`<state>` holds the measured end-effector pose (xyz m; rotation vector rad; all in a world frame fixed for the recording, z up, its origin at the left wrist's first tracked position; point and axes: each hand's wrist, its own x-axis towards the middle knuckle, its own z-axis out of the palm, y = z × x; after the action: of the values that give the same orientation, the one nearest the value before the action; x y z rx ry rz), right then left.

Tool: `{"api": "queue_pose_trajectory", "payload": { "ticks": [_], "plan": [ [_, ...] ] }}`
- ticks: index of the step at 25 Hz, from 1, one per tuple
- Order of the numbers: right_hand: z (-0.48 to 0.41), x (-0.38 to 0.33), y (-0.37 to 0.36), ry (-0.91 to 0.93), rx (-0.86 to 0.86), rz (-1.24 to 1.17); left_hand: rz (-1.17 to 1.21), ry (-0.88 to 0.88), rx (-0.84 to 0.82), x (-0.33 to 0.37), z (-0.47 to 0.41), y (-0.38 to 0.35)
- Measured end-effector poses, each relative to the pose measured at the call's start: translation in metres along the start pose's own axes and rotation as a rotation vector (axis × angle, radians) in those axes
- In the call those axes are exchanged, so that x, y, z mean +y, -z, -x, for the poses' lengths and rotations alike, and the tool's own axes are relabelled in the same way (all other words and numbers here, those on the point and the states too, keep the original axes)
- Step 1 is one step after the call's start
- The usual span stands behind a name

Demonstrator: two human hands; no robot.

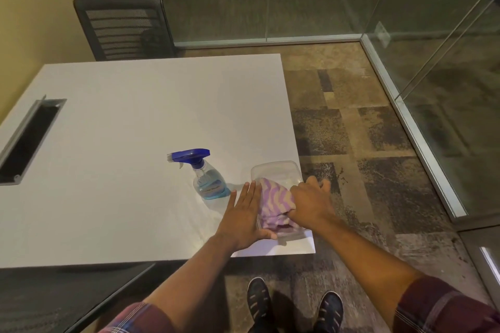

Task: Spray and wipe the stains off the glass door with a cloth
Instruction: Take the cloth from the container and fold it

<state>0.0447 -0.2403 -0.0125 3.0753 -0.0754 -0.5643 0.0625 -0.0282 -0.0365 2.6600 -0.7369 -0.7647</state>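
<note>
1. Cloth (273,203), striped purple and cream, lies bunched in a clear plastic container (276,170) at the near right corner of the white table (121,130), seen from the head camera.
2. The right hand (311,203) rests on the right part of the cloth, fingers curled down over the fabric and the container's right rim; the fingertips are hidden from the camera, so whether they actually pinch the cloth cannot be told.
3. The left hand (246,213) lies flat, fingers straight and together, holding nothing, pressed against the container's left wall, with the thumb reaching toward the container's near edge.
4. The cloth thus sits between the two hands, touching the right one and just beside the left one's fingers.
5. A spray bottle (205,176) with a blue trigger head and clear body holding pale blue liquid stands upright on the table just left of the container, near the left hand's fingertips but apart from them; its nozzle points left.
6. The glass door (446,62) and adjoining glass panels stand to the right and beyond the table, across a patch of patterned carpet (365,130), well apart from both hands.
7. A black mesh chair (121,27) stands at the table's far side, and a cable slot (29,140) is cut into the tabletop at left.
8. Two dark shoes (295,305) show on the floor below the arms.
</note>
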Motion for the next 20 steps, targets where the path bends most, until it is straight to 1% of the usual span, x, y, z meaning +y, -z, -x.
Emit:
{"api": "queue_pose_trajectory", "payload": {
  "ticks": [2, 4, 6, 8, 10, 13, 14, 16, 17, 18, 19, 20],
  "plan": [
    [0.008, 0.006, 0.015, -0.040, 0.035, -0.088, 0.289, 0.010, 0.128, 0.008, 0.005, 0.011],
    [0.014, 0.013, 0.032, -0.069, 0.078, -0.181, 0.637, 0.077, 0.246, 0.015, 0.007, 0.026],
    [0.022, 0.020, 0.048, -0.084, 0.132, -0.295, 0.835, 0.137, 0.257, 0.018, 0.006, 0.039],
    [0.029, 0.029, 0.063, -0.101, 0.147, -0.433, 0.966, 0.125, 0.204, 0.017, 0.004, 0.047],
    [0.032, 0.037, 0.072, -0.106, 0.119, -0.566, 1.075, 0.097, 0.176, 0.021, 0.003, 0.052],
    [0.036, 0.048, 0.081, -0.110, 0.115, -0.725, 1.139, 0.028, 0.194, 0.031, 0.003, 0.057],
    [0.038, 0.049, 0.085, -0.117, 0.105, -0.710, 1.175, 0.016, 0.217, 0.034, 0.002, 0.058],
    [0.044, 0.047, 0.091, -0.112, 0.113, -0.553, 1.326, 0.039, 0.268, 0.038, 0.001, 0.061],
    [0.047, 0.043, 0.092, -0.097, 0.161, -0.474, 1.391, 0.057, 0.277, 0.041, 0.000, 0.063],
    [0.049, 0.037, 0.093, -0.072, 0.223, -0.453, 1.424, 0.069, 0.288, 0.045, 0.001, 0.066],
    [0.050, 0.029, 0.093, -0.027, 0.265, -0.498, 1.426, 0.076, 0.304, 0.050, 0.002, 0.069],
    [0.051, 0.020, 0.092, 0.028, 0.269, -0.589, 1.412, 0.073, 0.321, 0.057, 0.005, 0.073]
  ]
}}
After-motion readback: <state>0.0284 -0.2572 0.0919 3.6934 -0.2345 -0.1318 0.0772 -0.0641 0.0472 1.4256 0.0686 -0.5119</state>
